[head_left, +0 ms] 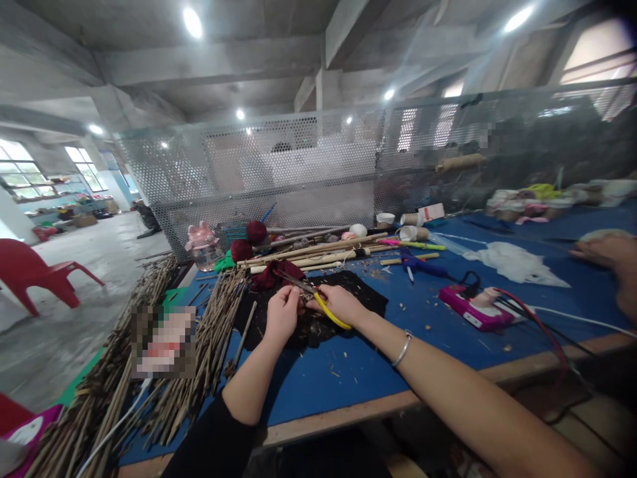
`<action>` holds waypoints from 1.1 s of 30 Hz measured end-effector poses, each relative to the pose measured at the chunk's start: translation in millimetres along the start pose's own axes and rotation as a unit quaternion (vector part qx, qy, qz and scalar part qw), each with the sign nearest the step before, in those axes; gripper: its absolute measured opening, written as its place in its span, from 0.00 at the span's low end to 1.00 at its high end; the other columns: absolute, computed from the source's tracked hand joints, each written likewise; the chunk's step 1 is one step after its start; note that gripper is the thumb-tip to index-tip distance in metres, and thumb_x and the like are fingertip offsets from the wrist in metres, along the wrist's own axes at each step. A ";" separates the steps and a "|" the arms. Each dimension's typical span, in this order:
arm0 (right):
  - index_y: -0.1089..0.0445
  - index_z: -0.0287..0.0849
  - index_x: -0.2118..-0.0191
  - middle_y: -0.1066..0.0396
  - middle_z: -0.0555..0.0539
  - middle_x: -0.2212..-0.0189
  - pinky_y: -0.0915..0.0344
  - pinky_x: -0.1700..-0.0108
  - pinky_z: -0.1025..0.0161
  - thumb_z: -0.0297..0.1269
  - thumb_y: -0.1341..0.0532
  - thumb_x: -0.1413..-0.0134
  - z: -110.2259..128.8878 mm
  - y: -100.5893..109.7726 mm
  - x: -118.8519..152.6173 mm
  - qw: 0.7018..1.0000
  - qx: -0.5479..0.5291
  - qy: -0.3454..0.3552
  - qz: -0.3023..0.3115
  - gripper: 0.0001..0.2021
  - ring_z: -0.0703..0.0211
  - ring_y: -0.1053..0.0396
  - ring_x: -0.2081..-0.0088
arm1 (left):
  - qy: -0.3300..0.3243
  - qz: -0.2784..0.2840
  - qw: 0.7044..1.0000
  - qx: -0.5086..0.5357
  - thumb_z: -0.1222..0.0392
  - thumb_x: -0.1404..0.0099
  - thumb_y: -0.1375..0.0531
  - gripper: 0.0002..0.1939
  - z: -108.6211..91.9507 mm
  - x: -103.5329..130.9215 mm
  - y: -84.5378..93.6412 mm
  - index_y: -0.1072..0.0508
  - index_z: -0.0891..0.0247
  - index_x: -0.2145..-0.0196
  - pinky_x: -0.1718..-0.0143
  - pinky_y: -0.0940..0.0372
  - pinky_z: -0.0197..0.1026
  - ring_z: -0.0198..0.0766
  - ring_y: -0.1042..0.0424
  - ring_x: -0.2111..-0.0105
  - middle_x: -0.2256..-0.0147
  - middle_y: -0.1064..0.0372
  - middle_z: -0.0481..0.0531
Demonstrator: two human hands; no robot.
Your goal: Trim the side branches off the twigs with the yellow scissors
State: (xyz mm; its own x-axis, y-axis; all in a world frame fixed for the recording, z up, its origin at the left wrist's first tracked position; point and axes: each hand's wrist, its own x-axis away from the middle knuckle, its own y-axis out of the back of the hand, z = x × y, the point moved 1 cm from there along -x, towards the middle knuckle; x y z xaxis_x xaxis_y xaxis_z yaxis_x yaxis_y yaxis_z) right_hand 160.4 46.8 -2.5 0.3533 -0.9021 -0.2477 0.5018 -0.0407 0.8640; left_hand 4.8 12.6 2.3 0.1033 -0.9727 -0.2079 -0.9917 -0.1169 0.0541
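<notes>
The yellow-handled scissors (328, 315) were held over the black cloth (365, 297), blades pointing toward 10 o'clock. The right hand (341, 305) was closed about the handles; the left hand (283, 312) had its fingertips drawn together beside the blades, though anything pinched there was too small to tell. The scissors looked light and stiff, best gripped by the smooth loops, away from the edges. Twigs (213, 332), likely dry and brittle, lay at 8 to 9 o'clock on the counter (323, 395). At 10 o'clock stood a clear jar (206, 259) with a pink top, its contents indistinct. Toward 1 o'clock were a white cup (385, 220) and tipped cups (409, 234), their insides unreadable. A crumpled plastic bag (517, 260), seemingly soft, lay toward 2 o'clock.
</notes>
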 end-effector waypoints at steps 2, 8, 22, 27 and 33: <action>0.35 0.43 0.72 0.33 0.49 0.78 0.52 0.76 0.69 0.59 0.45 0.54 0.1 0.9 -0.6 1.000 0.001 -0.014 -0.007 0.22 0.63 0.38 0.78 | 0.005 -0.008 1.000 0.002 0.49 0.44 0.45 0.16 0.0 -0.4 -0.1 0.29 0.66 0.70 0.77 0.37 0.33 0.30 0.38 0.80 0.81 0.39 0.45; 0.35 0.43 0.67 0.31 0.49 0.75 0.50 0.74 0.69 0.55 0.45 0.50 0.6 6.2 -0.7 0.998 -0.022 -0.023 -0.048 0.19 0.62 0.35 0.74 | -0.037 -0.041 0.996 -0.077 0.48 0.45 0.43 0.18 1.2 -0.6 2.6 0.26 0.67 0.70 0.78 0.41 0.32 0.30 0.38 0.80 0.79 0.34 0.48; 0.38 0.43 0.60 0.31 0.47 0.68 0.48 0.69 0.67 0.55 0.40 0.56 6.1 5.9 3.2 0.998 0.043 0.039 -0.008 0.23 0.57 0.33 0.67 | -0.110 -0.087 0.974 -0.179 0.59 0.43 0.46 0.10 -5.8 2.2 7.9 0.26 0.65 0.73 0.72 0.42 0.32 0.31 0.35 0.77 0.77 0.29 0.48; 0.37 0.44 0.62 0.31 0.48 0.72 0.50 0.72 0.68 0.53 0.43 0.52 6.6 5.0 2.8 0.998 0.055 0.027 0.002 0.19 0.59 0.33 0.70 | -0.179 -0.090 0.953 -0.228 0.61 0.41 0.47 0.11 -9.9 4.2 9.4 0.25 0.65 0.70 0.67 0.40 0.33 0.33 0.32 0.72 0.71 0.27 0.51; 0.37 0.43 0.62 0.31 0.48 0.72 0.50 0.73 0.68 0.54 0.43 0.52 8.9 3.5 3.7 0.999 0.035 0.020 0.006 0.19 0.59 0.33 0.70 | -0.165 -0.086 0.956 -0.228 0.61 0.40 0.49 0.13 -10.1 4.6 8.1 0.25 0.65 0.69 0.66 0.39 0.34 0.35 0.31 0.72 0.72 0.27 0.52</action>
State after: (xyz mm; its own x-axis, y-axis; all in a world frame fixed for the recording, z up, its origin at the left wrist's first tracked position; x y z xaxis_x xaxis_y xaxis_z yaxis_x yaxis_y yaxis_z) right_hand 156.4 39.4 3.5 0.3910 -0.8849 -0.2533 0.4410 -0.0614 0.8954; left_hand -2.0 5.2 11.6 0.1562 -0.8236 -0.5452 -0.8182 -0.4171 0.3957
